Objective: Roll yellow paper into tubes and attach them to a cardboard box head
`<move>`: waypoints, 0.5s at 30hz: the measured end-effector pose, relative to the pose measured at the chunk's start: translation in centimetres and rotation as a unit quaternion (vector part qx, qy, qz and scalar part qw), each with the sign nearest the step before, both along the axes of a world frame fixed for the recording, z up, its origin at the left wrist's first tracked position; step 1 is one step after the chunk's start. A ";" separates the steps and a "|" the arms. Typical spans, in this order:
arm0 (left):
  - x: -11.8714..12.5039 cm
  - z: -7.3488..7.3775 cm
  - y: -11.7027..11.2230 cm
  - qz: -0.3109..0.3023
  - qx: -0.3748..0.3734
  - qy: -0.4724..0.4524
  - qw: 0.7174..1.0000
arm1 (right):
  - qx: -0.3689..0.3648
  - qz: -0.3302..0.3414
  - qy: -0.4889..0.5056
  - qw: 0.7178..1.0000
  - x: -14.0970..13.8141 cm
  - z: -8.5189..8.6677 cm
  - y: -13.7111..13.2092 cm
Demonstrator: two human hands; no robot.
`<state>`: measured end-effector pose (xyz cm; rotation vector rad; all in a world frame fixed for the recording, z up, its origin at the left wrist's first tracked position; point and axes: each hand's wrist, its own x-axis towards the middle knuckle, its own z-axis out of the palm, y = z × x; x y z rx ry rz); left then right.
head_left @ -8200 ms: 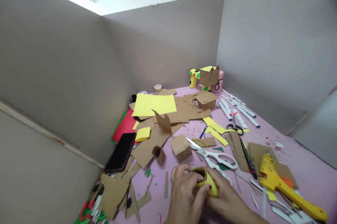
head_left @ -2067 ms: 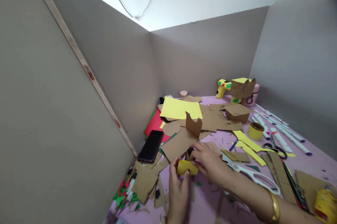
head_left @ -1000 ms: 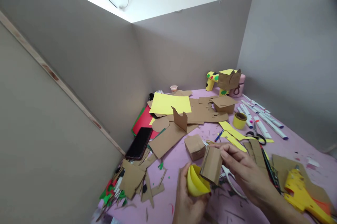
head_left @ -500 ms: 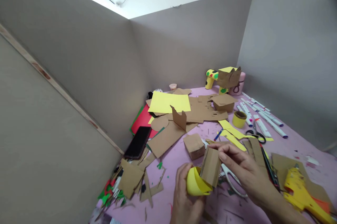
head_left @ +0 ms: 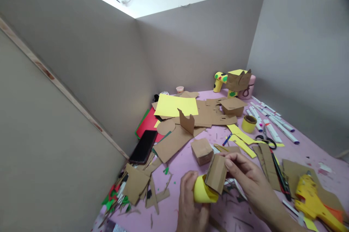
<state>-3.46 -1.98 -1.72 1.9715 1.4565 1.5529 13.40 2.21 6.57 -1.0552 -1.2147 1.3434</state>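
Note:
My left hand (head_left: 189,201) is closed around a curled roll of yellow paper (head_left: 201,190) low in the view. Between the thumb and fingers of my right hand (head_left: 247,177) is a bent piece of cardboard (head_left: 216,174) with fold lines, pinched by its upper right edge. The cardboard's lower left edge overlaps the opening of the yellow roll; I cannot tell how far it reaches inside. Just behind them sits a small cardboard box (head_left: 202,151). White-handled scissors (head_left: 239,189) lie partly hidden under my right hand.
A yellow glue gun (head_left: 312,197) and a box cutter (head_left: 280,175) lie at right, near black scissors (head_left: 265,141). Several markers (head_left: 272,130) are behind a yellow ring (head_left: 248,124). At left lie a phone (head_left: 143,146) and cardboard scraps (head_left: 136,184).
The cardboard piece has shifted slightly left and tilted more, and its overlap with the yellow roll has changed. The roll stays in my left hand. The view has shifted a little.

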 end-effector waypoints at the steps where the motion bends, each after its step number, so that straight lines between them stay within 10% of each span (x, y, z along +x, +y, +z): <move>1: 0.0 0.0 0.0 0.002 -0.001 -0.002 1.000 | -0.001 -0.002 -0.001 1.000 0.0 -0.2 0.0; 15: 0.0 0.4 -0.3 0.005 0.001 -0.008 1.000 | 0.031 -0.054 -0.081 0.995 -0.4 -1.1 -0.3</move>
